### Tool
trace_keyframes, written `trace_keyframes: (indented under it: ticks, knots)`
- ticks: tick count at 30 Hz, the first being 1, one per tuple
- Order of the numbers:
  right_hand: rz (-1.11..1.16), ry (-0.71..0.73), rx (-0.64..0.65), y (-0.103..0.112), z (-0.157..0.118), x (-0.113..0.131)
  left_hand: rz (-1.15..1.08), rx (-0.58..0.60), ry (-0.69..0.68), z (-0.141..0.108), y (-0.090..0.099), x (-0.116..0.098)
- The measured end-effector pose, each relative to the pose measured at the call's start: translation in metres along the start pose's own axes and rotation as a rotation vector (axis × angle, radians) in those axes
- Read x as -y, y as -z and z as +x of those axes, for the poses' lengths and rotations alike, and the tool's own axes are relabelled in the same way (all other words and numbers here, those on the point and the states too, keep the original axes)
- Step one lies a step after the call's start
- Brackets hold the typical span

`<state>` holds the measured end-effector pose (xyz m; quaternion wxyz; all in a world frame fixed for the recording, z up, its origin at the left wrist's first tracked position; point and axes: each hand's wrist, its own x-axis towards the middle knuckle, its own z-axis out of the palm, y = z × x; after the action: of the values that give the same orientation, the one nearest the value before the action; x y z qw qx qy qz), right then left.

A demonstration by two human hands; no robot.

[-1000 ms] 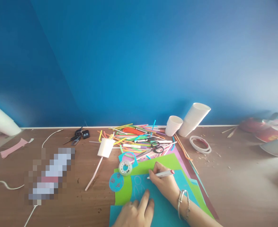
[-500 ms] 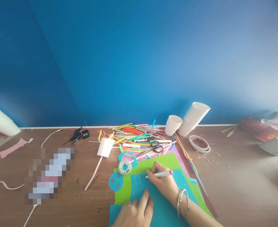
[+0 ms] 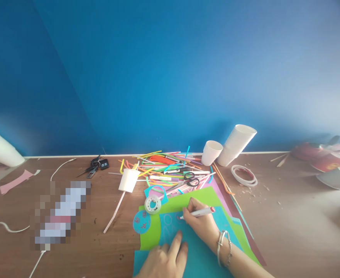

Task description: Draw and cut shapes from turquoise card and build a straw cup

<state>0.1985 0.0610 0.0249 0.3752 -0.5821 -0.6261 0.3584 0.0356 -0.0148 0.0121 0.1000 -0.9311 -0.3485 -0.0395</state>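
Observation:
My right hand (image 3: 200, 222) is closed around a white marker (image 3: 200, 212) with a red end, its tip touching the blue paper (image 3: 198, 251). Faint round outlines show on that paper, left of the tip. My left hand (image 3: 165, 260) lies on the paper's lower part, fingers spread and holding nothing. Under the blue sheet is a green sheet (image 3: 149, 241). A blue paper disc (image 3: 142, 222) with red drawn marks lies at its left edge, below a tape roll (image 3: 153, 204).
Behind the sheets are a pile of coloured straws and markers, black-handled scissors (image 3: 191, 179) and a cut blue paper piece. White cups (image 3: 236, 144) stand near the wall, with a tape ring (image 3: 244, 176) to their right. A cup with a straw (image 3: 129, 180) sits left; keys (image 3: 96, 166) lie farther left.
My right hand has shifted slightly right with the marker, and its tip now touches the paper further right. My left hand has stayed in place.

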Motion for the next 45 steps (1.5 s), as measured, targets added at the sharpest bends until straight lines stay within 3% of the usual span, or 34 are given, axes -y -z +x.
trace_keyframes:
  ticks: [3, 12, 33, 45]
  knots:
    - [0.02, 0.004, -0.045, 0.0013, 0.0003, -0.0028, 0.006, 0.02, 0.027, 0.0003, 0.0015, -0.0012]
    - [-0.01, -0.03, 0.014, -0.0003, 0.0006, 0.0008, -0.006, 0.006, 0.011, -0.0009, -0.0022, -0.0011]
    - [-0.049, -0.001, -0.046, -0.0015, 0.0004, 0.0044, -0.022, 0.0, 0.004, -0.0006, -0.0016, 0.0001]
    - [-0.053, -0.01, -0.009, -0.0008, 0.0004, 0.0053, -0.004, 0.014, -0.003, -0.0004, 0.0008, 0.0001]
